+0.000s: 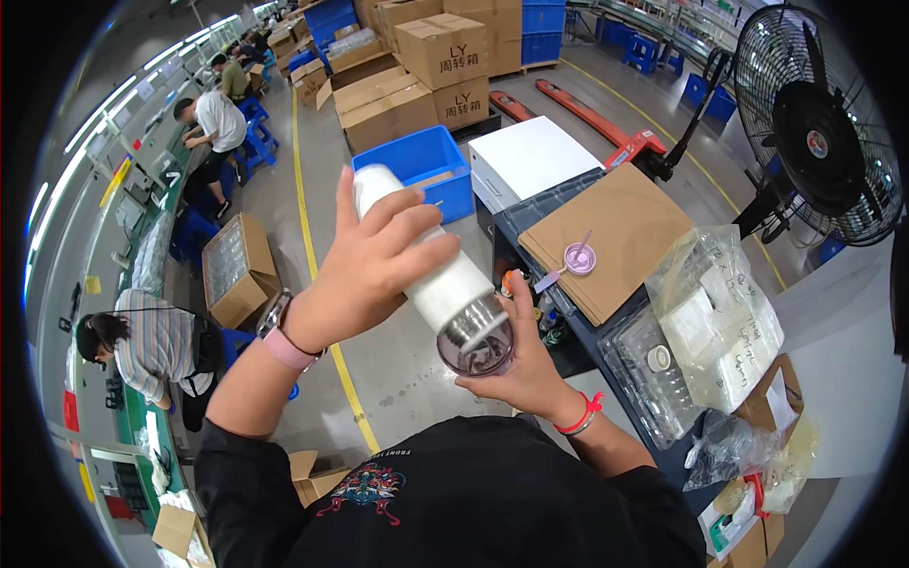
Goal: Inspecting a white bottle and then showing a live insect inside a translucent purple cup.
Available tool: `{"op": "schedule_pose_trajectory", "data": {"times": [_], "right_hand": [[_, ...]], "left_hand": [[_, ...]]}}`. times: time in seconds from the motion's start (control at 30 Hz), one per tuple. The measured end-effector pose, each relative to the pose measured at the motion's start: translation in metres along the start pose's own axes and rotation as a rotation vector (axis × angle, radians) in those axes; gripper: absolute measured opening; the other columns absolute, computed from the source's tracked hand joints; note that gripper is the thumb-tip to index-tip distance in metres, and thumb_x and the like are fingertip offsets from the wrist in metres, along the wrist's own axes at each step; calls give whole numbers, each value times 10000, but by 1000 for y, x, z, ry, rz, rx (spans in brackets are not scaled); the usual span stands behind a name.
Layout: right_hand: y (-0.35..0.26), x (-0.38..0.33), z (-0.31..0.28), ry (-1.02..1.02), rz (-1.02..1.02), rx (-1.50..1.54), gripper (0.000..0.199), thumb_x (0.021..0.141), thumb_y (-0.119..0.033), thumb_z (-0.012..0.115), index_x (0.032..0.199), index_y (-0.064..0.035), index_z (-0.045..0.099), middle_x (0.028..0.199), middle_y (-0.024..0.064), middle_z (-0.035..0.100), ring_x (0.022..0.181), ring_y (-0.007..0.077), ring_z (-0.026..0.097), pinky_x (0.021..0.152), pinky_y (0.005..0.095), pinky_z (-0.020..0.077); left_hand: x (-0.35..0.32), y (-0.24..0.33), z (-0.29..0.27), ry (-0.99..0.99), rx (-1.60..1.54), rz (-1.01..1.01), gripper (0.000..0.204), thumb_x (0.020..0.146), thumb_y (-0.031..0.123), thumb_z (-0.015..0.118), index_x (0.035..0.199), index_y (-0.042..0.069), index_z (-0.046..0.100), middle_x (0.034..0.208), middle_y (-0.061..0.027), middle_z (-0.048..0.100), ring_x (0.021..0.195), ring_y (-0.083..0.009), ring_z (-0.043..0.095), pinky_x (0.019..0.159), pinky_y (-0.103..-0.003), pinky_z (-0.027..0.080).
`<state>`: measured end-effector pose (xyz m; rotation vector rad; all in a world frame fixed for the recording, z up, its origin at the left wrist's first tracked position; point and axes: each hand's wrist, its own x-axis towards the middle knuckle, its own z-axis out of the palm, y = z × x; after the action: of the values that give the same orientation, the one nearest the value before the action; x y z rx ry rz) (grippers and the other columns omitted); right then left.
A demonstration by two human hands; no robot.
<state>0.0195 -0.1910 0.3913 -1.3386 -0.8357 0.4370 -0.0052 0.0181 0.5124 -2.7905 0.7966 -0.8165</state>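
My left hand (374,265) grips a white cylindrical tumbler (424,254) around its middle, holding it tilted with its metal mouth end pointing down toward me. My right hand (525,364) holds a clear purple-tinted lid (476,352) against that mouth end, fingers curled under it. A pink watch sits on my left wrist and a red cord on my right wrist. Both hands meet in front of my chest, above the floor beside a work table.
A dark work table (663,445) at right carries a cardboard sheet (615,232) with a loose purple lid (579,257), clear trays and plastic bags (720,312). A blue bin (421,166), stacked cartons, a floor fan (819,128) and seated workers at left surround me.
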Motion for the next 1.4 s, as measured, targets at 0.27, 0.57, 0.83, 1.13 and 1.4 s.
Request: {"op": "schedule_pose_trajectory", "data": {"times": [0.27,0.57,0.83,1.13,1.4], "right_hand": [[3,-3,-4,-26,-132,-112,1292,586,-34,821,1442,-110,-144,1302,166,365,1211,269,431,1021,380,353],[-3,-6,8,-66,-105,-132,1286,590,-36,827,1443,-127,-131,1312,170,361,1204,264,432,1020,385,355],[-8,-19,35,-65,-85,-91,1229,635,-64,808,1440,-87,-121,1301,193,351,1208,277,424,999,367,377],[1,-72,59,225,10,-190,1146,615,-63,814,1448,-46,26,1293,163,383,1203,258,443,1005,361,371],[7,-170,29,783,237,-428,1016,592,-181,813,1418,-39,240,1246,172,434,1153,295,437,1012,390,330]], "left_hand": [[-46,4,47,-59,-743,-355,600,667,174,785,1194,162,500,1215,-55,486,1242,-279,399,1044,-630,73],[-68,11,70,166,-796,-293,591,679,151,781,1191,154,486,1233,-71,509,1260,-300,409,1074,-593,78],[-95,20,87,519,-1018,-139,640,700,109,769,1227,146,408,1278,-165,481,1288,-386,368,1089,-556,172],[-116,42,111,565,-1306,-245,758,632,81,832,1235,128,376,1241,-156,485,1233,-354,425,1051,-539,307],[-113,93,134,119,-1602,-687,738,673,139,790,1270,57,364,1319,-142,444,1218,-268,446,1010,-416,387]]}}
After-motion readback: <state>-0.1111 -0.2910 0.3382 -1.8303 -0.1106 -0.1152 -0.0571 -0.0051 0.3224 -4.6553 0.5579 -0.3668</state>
